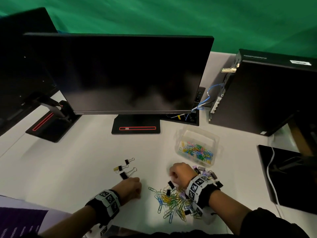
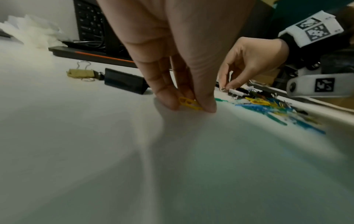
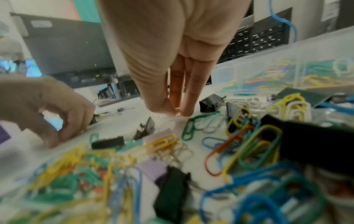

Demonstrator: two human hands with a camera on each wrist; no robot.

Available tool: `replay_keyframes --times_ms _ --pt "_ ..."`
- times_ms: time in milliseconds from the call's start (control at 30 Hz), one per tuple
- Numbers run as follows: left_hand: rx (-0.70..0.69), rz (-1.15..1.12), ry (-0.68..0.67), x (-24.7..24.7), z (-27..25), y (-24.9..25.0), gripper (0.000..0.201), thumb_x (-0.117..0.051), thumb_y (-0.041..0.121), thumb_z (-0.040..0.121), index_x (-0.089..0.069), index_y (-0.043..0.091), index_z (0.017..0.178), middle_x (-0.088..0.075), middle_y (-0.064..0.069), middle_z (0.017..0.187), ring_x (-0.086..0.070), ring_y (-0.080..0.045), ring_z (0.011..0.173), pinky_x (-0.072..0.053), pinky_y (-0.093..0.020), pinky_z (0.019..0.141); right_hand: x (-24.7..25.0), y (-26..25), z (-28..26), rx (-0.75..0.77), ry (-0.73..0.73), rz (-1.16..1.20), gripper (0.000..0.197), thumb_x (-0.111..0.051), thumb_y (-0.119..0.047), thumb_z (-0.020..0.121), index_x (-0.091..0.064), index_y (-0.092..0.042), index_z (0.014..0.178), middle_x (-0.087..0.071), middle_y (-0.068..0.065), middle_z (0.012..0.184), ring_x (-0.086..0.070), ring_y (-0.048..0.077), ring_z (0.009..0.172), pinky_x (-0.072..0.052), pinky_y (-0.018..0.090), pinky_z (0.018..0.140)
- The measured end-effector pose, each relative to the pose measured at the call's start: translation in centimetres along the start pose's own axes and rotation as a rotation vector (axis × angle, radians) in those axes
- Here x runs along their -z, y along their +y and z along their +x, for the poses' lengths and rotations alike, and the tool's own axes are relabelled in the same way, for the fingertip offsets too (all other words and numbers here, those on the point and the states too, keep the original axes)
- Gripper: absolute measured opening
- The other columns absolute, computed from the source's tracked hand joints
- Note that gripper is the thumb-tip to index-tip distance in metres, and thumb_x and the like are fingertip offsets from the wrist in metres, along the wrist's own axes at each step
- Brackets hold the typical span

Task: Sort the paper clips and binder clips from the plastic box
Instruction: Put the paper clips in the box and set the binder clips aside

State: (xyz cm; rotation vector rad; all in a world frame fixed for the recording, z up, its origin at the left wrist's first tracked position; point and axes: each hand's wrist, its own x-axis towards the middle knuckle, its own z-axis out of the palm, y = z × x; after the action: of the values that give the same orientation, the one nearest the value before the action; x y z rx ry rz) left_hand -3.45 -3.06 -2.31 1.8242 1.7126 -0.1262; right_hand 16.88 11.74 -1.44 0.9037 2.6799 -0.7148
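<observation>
Head view: left hand [image 1: 129, 188] knuckles up, fingers curled down onto white desk [image 1: 77, 169], just near of four sorted binder clips [image 1: 126, 167], handles pointing far-right. Right hand [image 1: 179, 174] bent down at far edge of mixed pile [image 1: 173, 201]. Clear box [image 1: 197, 148] of paper clips far-right of pile, near monitor base [image 1: 135, 124]. Bare desk left of sorted clips.

Left wrist view: fingers [image 2: 164, 94] and thumb pinching yellow paper clip [image 2: 189, 103] against desk, long axis running left-right, lying flat.

Right wrist view: thumb and fingertips [image 3: 188, 109] pressed together at desk; held thing too small to tell. Loose clips spread near and right.
</observation>
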Motion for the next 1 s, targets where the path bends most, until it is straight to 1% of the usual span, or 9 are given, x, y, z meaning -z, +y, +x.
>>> replay_keyframes --times_ms 100,200,367,467,567,667,800,900,1000 --pt "0.015 -0.029 -0.044 0.2 0.9 0.8 0.022 -0.057 0.022 0.087 -0.063 0.003 0.098 -0.057 -0.012 0.111 -0.055 -0.026 0.103 -0.041 -0.029 0.087 1.2 0.6 -0.7 -0.033 0.122 0.164 0.021 -0.054 -0.006 0.077 -0.069 -0.011 0.091 -0.07 0.007 0.096 -0.063 0.022 0.09 -0.045 0.023 0.077" --pt "-0.017 -0.035 0.0 0.2 2.1 1.9 0.021 -0.055 0.024 0.089 -0.061 0.006 0.098 -0.057 -0.01 0.111 -0.055 -0.024 0.102 -0.04 -0.026 0.081 3.0 2.0 -1.4 -0.094 0.233 0.249 0.019 -0.056 -0.001 0.075 -0.07 -0.01 0.084 -0.071 0.005 0.086 -0.062 0.016 0.079 -0.045 0.018 0.072" --pt "-0.038 -0.035 0.056 0.2 3.7 3.4 0.02 -0.055 0.027 0.09 -0.06 0.01 0.1 -0.053 0.0 0.099 -0.055 -0.02 0.095 -0.034 -0.021 0.075 5.9 5.4 -1.6 -0.26 0.428 0.356 0.016 -0.062 0.002 0.072 -0.071 -0.01 0.076 -0.068 0.002 0.075 -0.063 0.019 0.076 -0.054 0.029 0.078" --pt "-0.053 -0.033 0.045 0.2 3.7 3.4 0.025 -0.057 0.027 0.09 -0.057 0.011 0.109 -0.055 -0.004 0.109 -0.055 -0.02 0.099 -0.032 -0.019 0.076 6.4 7.2 -1.7 -0.369 0.486 0.362 0.019 -0.063 0.003 0.073 -0.072 -0.011 0.082 -0.072 0.006 0.084 -0.063 0.02 0.079 -0.054 0.034 0.084" --pt "-0.064 -0.046 0.065 0.1 3.5 3.0 0.026 -0.058 0.026 0.089 -0.056 0.012 0.111 -0.052 -0.001 0.105 -0.049 -0.012 0.09 -0.031 -0.017 0.075 6.1 7.7 -2.0 -0.382 0.42 0.301 0.022 -0.062 -0.004 0.077 -0.07 -0.014 0.095 -0.068 0.006 0.103 -0.062 0.021 0.094 -0.048 0.027 0.089" --pt "-0.047 -0.049 0.062 0.1 3.6 2.9 0.023 -0.059 0.026 0.088 -0.059 0.012 0.107 -0.048 0.003 0.1 -0.049 -0.011 0.09 -0.031 -0.017 0.075 5.1 6.5 -2.4 -0.266 0.342 0.212 0.024 -0.061 -0.007 0.08 -0.067 -0.016 0.101 -0.061 0.006 0.11 -0.054 0.023 0.105 -0.042 0.028 0.092" --pt "-0.023 -0.055 0.036 0.3 3.9 3.0 0.019 -0.06 0.024 0.087 -0.062 0.011 0.101 -0.047 0.003 0.098 -0.056 -0.02 0.102 -0.034 -0.018 0.077 3.2 3.5 -3.6 -0.092 0.152 0.21 0.025 -0.06 -0.009 0.079 -0.066 -0.017 0.101 -0.06 0.003 0.109 -0.053 0.018 0.105 -0.042 0.031 0.096" --pt "-0.003 -0.057 0.012 0.4 4.2 3.2 0.019 -0.06 0.023 0.087 -0.062 0.01 0.1 -0.054 -0.005 0.107 -0.056 -0.022 0.102 -0.035 -0.02 0.078 1.8 1.0 -4.8 0.038 -0.055 0.158 0.026 -0.064 -0.02 0.08 -0.064 -0.02 0.106 -0.06 0.002 0.11 -0.055 0.016 0.101 -0.043 0.028 0.091" --pt "0.009 -0.046 -0.01 0.5 4.4 3.3 0.02 -0.06 0.023 0.088 -0.061 0.009 0.101 -0.053 -0.005 0.107 -0.055 -0.024 0.104 -0.034 -0.022 0.078 0.3 -0.8 -5.6 0.099 -0.193 0.077 0.035 -0.069 -0.028 0.077 -0.06 -0.018 0.109 -0.058 0.004 0.108 -0.055 0.018 0.097 -0.048 0.035 0.087"
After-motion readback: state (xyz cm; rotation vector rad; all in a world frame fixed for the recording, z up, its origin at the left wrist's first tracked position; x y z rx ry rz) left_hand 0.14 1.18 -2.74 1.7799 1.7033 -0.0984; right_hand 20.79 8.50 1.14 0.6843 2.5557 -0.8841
